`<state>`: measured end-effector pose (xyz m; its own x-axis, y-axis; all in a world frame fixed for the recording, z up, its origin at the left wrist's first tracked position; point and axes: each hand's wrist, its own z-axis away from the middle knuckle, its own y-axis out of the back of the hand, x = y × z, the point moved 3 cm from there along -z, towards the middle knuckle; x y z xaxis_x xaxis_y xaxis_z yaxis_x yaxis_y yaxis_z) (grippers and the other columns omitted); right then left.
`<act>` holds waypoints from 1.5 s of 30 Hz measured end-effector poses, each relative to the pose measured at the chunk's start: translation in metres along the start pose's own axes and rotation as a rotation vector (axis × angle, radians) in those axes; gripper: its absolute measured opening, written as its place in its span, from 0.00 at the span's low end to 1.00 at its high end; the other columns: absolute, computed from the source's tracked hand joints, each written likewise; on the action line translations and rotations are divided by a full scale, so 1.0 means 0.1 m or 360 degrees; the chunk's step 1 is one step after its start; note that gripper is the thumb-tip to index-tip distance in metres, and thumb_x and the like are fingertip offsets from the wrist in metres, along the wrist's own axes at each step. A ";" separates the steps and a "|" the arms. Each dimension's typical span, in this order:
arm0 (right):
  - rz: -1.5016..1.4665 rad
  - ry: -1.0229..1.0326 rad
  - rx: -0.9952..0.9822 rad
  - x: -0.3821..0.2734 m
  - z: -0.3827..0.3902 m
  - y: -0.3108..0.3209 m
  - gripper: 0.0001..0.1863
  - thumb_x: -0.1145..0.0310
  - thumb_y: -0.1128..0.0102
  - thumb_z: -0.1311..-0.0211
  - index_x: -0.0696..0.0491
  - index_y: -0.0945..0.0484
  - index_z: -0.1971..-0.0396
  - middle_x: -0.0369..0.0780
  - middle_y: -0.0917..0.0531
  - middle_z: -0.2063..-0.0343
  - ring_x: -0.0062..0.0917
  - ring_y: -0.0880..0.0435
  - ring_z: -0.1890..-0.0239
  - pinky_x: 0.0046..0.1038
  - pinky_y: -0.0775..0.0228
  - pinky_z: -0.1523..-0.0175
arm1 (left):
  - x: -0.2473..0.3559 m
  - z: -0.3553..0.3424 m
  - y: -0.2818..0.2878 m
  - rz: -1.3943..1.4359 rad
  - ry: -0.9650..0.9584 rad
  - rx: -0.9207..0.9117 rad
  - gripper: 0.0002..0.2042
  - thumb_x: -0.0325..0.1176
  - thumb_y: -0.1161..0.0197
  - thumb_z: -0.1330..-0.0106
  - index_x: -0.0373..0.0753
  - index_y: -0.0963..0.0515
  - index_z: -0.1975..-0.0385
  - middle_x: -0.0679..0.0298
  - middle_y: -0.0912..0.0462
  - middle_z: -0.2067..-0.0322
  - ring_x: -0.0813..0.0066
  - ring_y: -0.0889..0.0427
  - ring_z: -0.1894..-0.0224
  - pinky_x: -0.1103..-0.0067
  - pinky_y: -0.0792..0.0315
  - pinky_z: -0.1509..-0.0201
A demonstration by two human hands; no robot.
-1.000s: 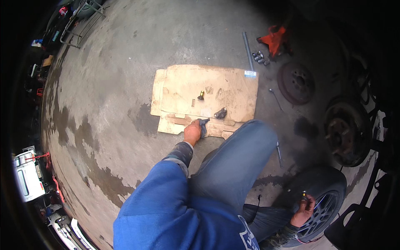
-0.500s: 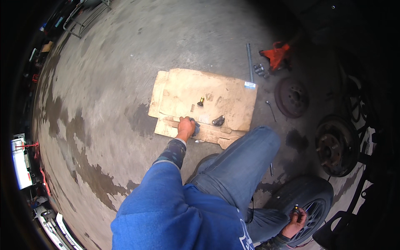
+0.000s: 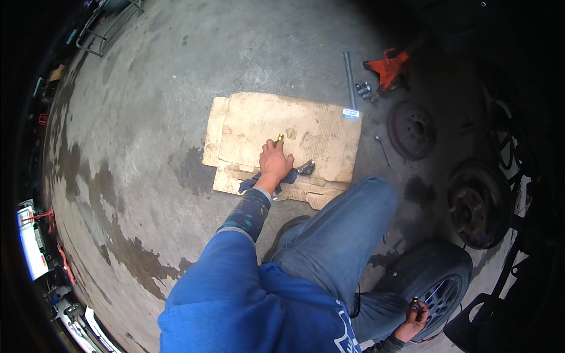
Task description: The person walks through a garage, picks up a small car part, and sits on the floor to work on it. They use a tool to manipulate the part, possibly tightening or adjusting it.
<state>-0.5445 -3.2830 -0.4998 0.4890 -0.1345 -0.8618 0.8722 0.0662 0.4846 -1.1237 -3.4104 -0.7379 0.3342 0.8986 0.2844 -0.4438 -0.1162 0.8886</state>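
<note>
My left hand (image 3: 274, 161) is over a flattened cardboard sheet (image 3: 253, 126) on the floor, fingers apart and thumb spread out. Its fingertips reach the near end of a small yellow-and-black metal part (image 3: 279, 137); contact is hard to make out. A crumpled dark blue cloth (image 3: 286, 177) lies under my wrist. Right of the hand is a dark metal part (image 3: 306, 167). Low on the right, my right hand (image 3: 414, 323) pinches a small dark part with a yellow band (image 3: 415, 303), in front of a wheel.
A wheel with tyre (image 3: 429, 265) lies beside my bent leg. On the right are a brake drum (image 3: 411, 129), a hub assembly (image 3: 471, 206) and a wrench (image 3: 383, 152). Beyond the cardboard are a metal bar (image 3: 349, 79), several sockets (image 3: 365, 91) and an orange jack stand (image 3: 388, 69).
My left hand has let go of the blue cloth and moved forward to the yellow-and-black part. A small spring seen earlier is now hidden by it. My right hand keeps its part.
</note>
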 end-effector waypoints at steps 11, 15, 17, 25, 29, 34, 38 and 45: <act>0.0132 -0.0073 0.0021 0.01 0.16 0.05 0.08 0.79 0.45 0.35 0.55 0.23 0.57 0.33 0.21 0.61 0.15 0.26 0.62 0.18 0.33 0.58 | 0.12 -0.62 -0.29 -0.0052 0.0096 -0.0386 0.38 0.47 0.43 0.35 0.48 0.50 0.26 0.50 0.23 0.43 0.54 0.22 0.42 0.61 0.28 0.41; 0.0088 -0.0061 0.0007 0.02 0.18 0.02 0.08 0.79 0.45 0.35 0.54 0.23 0.57 0.33 0.22 0.62 0.15 0.26 0.62 0.18 0.33 0.59 | 0.08 -0.58 -0.32 -0.0059 0.0043 -0.0387 0.35 0.46 0.43 0.35 0.46 0.44 0.28 0.50 0.20 0.46 0.53 0.20 0.44 0.60 0.27 0.42; 0.0065 -0.0042 0.0005 0.00 0.17 0.00 0.08 0.78 0.44 0.35 0.54 0.23 0.58 0.32 0.22 0.62 0.15 0.26 0.62 0.18 0.32 0.59 | 0.05 -0.52 -0.30 -0.0008 -0.0030 -0.0323 0.31 0.44 0.44 0.35 0.45 0.39 0.31 0.49 0.19 0.47 0.54 0.19 0.46 0.61 0.27 0.43; -0.0236 -0.0035 0.0131 -0.50 0.20 -0.30 0.07 0.74 0.41 0.34 0.54 0.24 0.58 0.34 0.22 0.62 0.18 0.24 0.62 0.21 0.27 0.56 | 0.74 0.26 0.49 0.2220 -0.0107 -0.0962 0.20 0.33 0.51 0.34 0.36 0.25 0.43 0.69 0.29 0.74 0.80 0.30 0.74 0.80 0.32 0.66; -0.0766 0.0145 -0.0081 -0.93 0.15 -0.65 0.09 0.77 0.38 0.37 0.58 0.25 0.57 0.38 0.20 0.63 0.22 0.21 0.64 0.25 0.25 0.56 | 1.63 1.04 1.11 0.2291 -0.0716 -0.1404 0.19 0.30 0.52 0.33 0.36 0.25 0.44 0.71 0.31 0.75 0.82 0.31 0.74 0.83 0.32 0.68; -0.0866 0.0384 -0.0210 -1.32 0.14 -0.79 0.10 0.81 0.39 0.39 0.57 0.23 0.58 0.40 0.21 0.60 0.22 0.21 0.59 0.25 0.27 0.53 | 2.50 2.02 1.57 0.1754 -0.1770 -0.1501 0.20 0.26 0.46 0.36 0.36 0.25 0.43 0.70 0.29 0.72 0.82 0.30 0.71 0.83 0.33 0.65; -0.0822 0.0443 -0.0239 -1.46 0.16 -0.68 0.10 0.85 0.42 0.40 0.59 0.23 0.59 0.41 0.22 0.58 0.22 0.22 0.56 0.23 0.29 0.49 | 2.86 2.47 1.76 0.1299 -0.2299 -0.1292 0.20 0.27 0.43 0.37 0.37 0.23 0.43 0.66 0.27 0.71 0.77 0.28 0.70 0.80 0.32 0.64; -0.0711 0.0420 -0.0238 -1.32 0.17 -0.48 0.12 0.86 0.46 0.40 0.60 0.23 0.58 0.40 0.22 0.58 0.21 0.21 0.54 0.22 0.30 0.47 | 3.13 2.83 1.73 0.0748 -0.2682 -0.0890 0.23 0.25 0.40 0.43 0.45 0.21 0.44 0.62 0.24 0.71 0.64 0.22 0.70 0.73 0.28 0.66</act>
<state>-0.6512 -3.2851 -0.4073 0.0388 0.0702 -0.9968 0.9780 0.2020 0.0523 -0.8606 -3.2688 -0.3930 0.3394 -0.5337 0.7746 -0.8107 0.2517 0.5286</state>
